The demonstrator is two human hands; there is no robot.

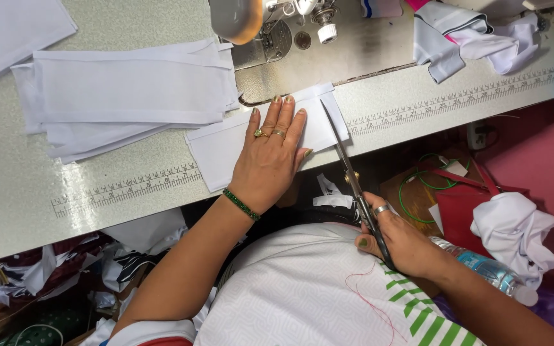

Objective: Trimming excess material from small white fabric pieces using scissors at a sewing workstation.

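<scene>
Head view: your left hand (269, 160) lies flat on the white strip (226, 144), fingers spread and pressing down — nothing pinched. Your right hand (400, 243) is closed around the handles of the scissors (347, 168), whose blades point away from you and reach over the strip's right end, near the counter (20, 192) edge. I cannot tell how far the blades are parted.

The strip lies across the front of the counter, just below the sewing machine plate (341, 51), with its right end under the blades and its middle beneath your left palm. A stack of similar white strips (129, 90) sits to the left, well apart from the blades. More white fabric (469, 38) is bunched at the top right.

What could go wrong, as I judge it: your left thumb and forefinger sit just beside the blades, so a slip sideways could nick them. The strip's near edge hangs at the counter's front — if your palm lifts, the cloth could shift and the cut run crooked. A water bottle (488, 269) rests near your right forearm; an elbow swing might knock it.
</scene>
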